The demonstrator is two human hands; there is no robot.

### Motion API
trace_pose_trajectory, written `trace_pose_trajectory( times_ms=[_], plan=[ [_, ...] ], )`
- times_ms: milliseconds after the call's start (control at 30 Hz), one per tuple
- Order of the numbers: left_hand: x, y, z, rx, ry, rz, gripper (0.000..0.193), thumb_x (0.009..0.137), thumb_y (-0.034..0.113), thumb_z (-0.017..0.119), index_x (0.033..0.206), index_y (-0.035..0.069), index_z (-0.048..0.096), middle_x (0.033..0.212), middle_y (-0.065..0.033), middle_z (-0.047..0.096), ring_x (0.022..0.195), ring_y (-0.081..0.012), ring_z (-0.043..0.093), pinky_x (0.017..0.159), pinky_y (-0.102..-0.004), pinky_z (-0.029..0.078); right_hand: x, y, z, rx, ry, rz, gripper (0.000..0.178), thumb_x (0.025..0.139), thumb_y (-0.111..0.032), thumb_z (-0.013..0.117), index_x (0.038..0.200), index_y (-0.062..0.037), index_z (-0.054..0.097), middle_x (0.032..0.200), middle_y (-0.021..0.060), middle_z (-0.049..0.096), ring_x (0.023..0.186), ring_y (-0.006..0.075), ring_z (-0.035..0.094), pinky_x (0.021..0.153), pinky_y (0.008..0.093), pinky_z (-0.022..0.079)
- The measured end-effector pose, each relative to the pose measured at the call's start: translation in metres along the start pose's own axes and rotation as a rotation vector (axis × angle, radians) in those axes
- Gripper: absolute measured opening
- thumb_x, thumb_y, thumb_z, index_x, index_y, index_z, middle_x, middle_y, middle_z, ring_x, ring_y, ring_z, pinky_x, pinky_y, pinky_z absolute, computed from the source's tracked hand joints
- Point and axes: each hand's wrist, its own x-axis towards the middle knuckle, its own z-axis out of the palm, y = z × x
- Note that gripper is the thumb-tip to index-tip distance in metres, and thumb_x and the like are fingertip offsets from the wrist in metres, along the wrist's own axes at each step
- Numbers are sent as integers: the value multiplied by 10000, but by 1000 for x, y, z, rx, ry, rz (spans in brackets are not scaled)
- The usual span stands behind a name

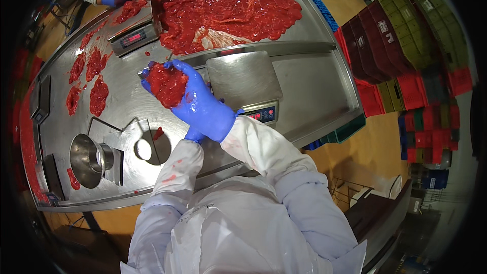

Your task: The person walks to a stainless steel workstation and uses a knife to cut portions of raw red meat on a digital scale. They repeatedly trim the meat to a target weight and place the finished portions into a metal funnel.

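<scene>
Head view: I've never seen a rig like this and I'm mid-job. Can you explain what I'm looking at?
There is no robot: these are a person's own gloved hands, seen through a wide camera worn on the head, looking down; it bends straight edges. The right hand covers most of the left hand; a wet red lump is held by the right, at least. On the metal table are a large red heap, smaller red pieces, a scale and a round steel vessel.

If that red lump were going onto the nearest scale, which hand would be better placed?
Probably the right hand: it appears to cradle the red lump, just beside the scale. The left hand is mostly hidden beneath the right one.
</scene>
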Motion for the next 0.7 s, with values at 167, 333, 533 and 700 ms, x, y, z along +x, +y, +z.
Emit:
trace_pose_trajectory(
  times_ms=[167,333,533,700],
  plan=[
    [1,-8,34,-23,51,-45,593,897,251,565,1378,-3,331,1253,-183,517,1109,-225,524,907,-314,427,-19,-26,2,-38,-26,136,237,915,-241,498,1006,-27,546,1077,150,594,1023,302,578,940,456,471],
    [4,-6,62,-34,75,-69,563,902,265,559,1365,11,364,1233,-151,533,1077,-203,531,896,-311,428,-42,-57,4,13,-17,176,230,904,-240,523,1017,-41,547,1061,142,592,1008,294,581,925,433,480],
    [-8,0,59,-77,147,-99,529,908,282,552,1349,29,404,1209,-112,552,1039,-176,539,882,-307,430,-52,-70,-6,37,8,244,254,908,-250,526,1024,-25,543,1062,146,598,998,301,588,947,449,468],
    [-58,8,35,-172,244,-189,504,913,296,546,1335,43,437,1188,-80,568,1008,-153,547,871,-304,432,-18,-58,-20,-77,-59,235,227,896,-204,536,988,1,564,1095,193,590,1060,345,568,980,489,444]
  ],
)
